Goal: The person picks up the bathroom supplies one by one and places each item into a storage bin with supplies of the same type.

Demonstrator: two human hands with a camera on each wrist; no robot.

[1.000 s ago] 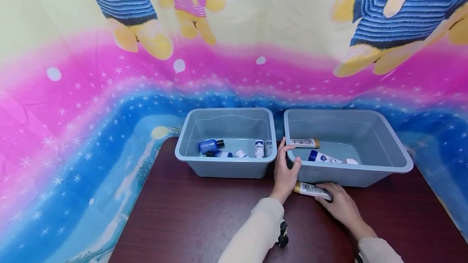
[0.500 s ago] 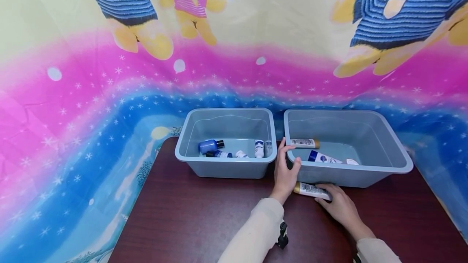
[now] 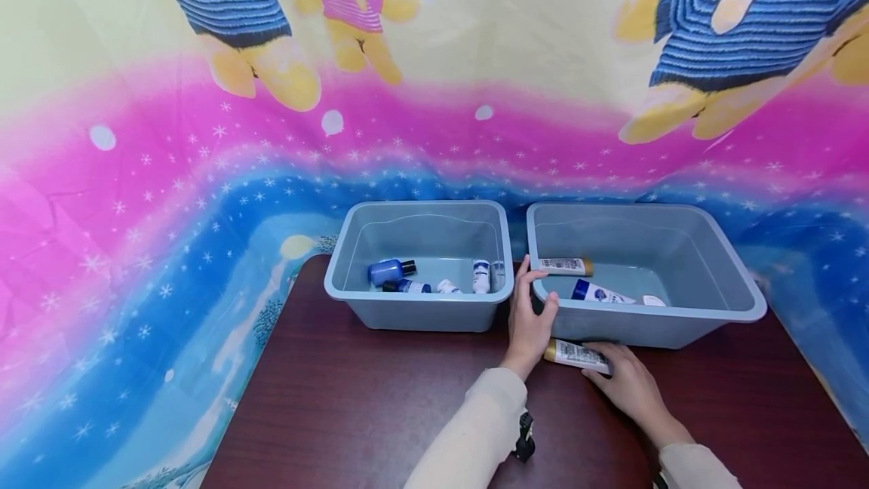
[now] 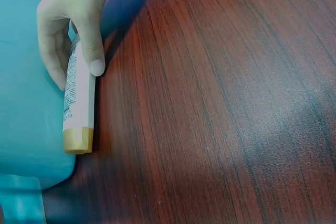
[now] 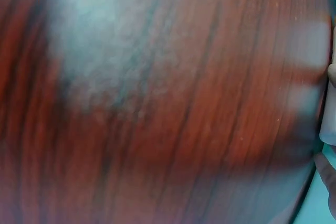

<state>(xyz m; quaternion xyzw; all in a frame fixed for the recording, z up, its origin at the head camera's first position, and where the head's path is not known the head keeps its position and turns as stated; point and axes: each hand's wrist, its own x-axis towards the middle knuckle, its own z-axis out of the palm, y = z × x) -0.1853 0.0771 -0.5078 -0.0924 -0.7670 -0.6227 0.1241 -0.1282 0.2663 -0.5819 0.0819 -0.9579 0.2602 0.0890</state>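
Observation:
My left hand (image 3: 529,327) grips the near left corner of the right-hand grey plastic bin (image 3: 652,323), thumb on the front rim and a finger bent over the side rim. My right hand (image 3: 631,383) pinches the end of a white tube with a gold cap (image 3: 577,355), thumb on one side and fingers on the other. This tube lies along the bin's front wall, its cap toward my left hand. In the left wrist view the same tube (image 4: 79,93) shows beside the bin, with printed text on its face. Only one end of the tube (image 5: 329,119) shows in the right wrist view.
Inside the right-hand bin lie another gold-capped tube (image 3: 566,266), a white-and-blue tube (image 3: 603,293) and a small white item (image 3: 653,300). A second grey bin (image 3: 421,315) on the left holds a blue bottle (image 3: 385,272) and several small bottles. Both stand on a dark wood table (image 3: 353,406).
My right hand and the gold-capped tube have shifted slightly to the left along the bin's front. My left hand stays at the bin's corner.

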